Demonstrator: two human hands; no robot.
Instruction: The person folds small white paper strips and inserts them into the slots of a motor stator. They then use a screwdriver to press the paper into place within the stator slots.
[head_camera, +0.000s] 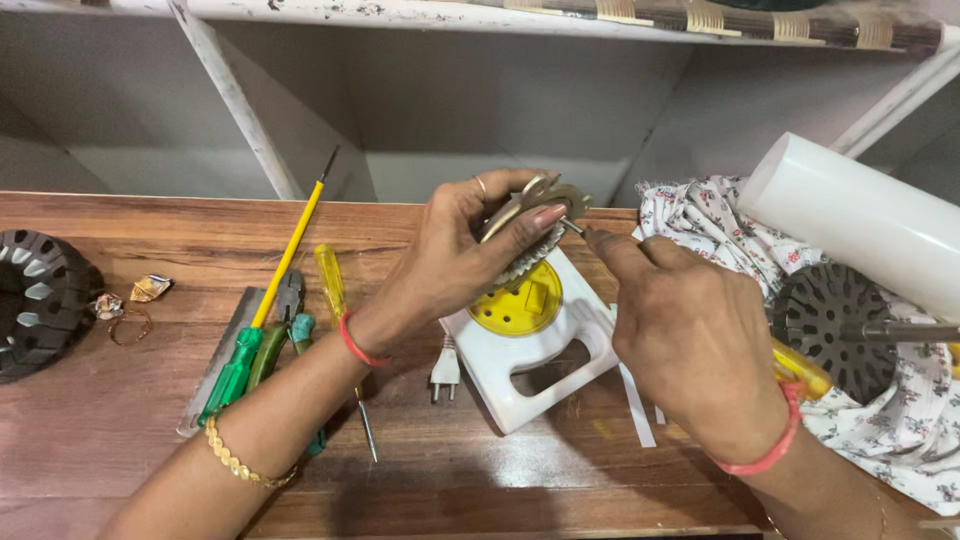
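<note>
Above the desk, the left hand grips one round metal motor part, its thin shaft pointing toward 3 o'clock. The right hand pinches the shaft tip. One white extension box lies beneath; two screwdrivers lie at 9 o'clock.

Both hands raised together, fingers pinched.

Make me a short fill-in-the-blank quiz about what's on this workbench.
1. The left hand holds a round ____ part with teeth.
2. The white box under the hands has a ____ round middle.
3. The long screwdriver by the pliers has a ____ handle.

Missing words: metal; yellow; green
</note>
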